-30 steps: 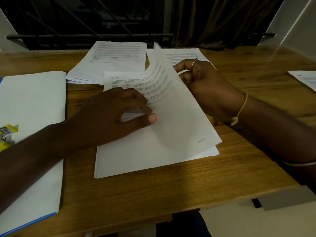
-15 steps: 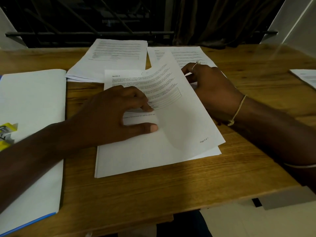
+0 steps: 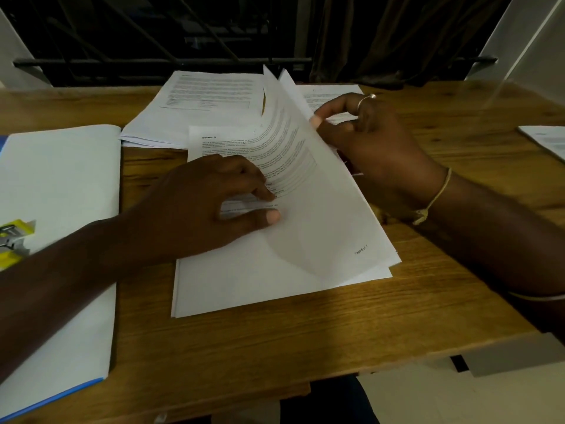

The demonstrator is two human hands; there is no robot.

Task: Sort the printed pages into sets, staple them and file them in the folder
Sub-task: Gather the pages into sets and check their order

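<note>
Head view: I look down over a wooden table (image 3: 305, 325), dimly lit, with both of the person's hands on paper.
Stack of pages (image 3: 244, 280): it lies mid-table straight ahead, long axis running away from me, near end swung slightly right.
Lifted sheets (image 3: 321, 194): the top few curl up off the stack at their far right corner, while their near ends rest on it.
Right hand (image 3: 376, 154): thumb and forefinger are pinched narrowly on the raised edge. It is the nearer hand to that corner.
Left hand (image 3: 195, 206): it sits left of the curl, bent fingertips and thumb pressing the uncovered page flat and gripping nothing that I can see.
Key relation: the raised edge sits just left of the right fingers, so I judge any turn or pull falls to that hand.
Folder (image 3: 55, 185): it lies open at far left, with a yellow stapler (image 3: 13, 240) resting on it.
Far piles: one set (image 3: 208, 99) lies beyond the stack, and another (image 3: 330, 93) is behind the right hand.
Stage: sorting, I judge, with nothing stapled yet that I can see.
</note>
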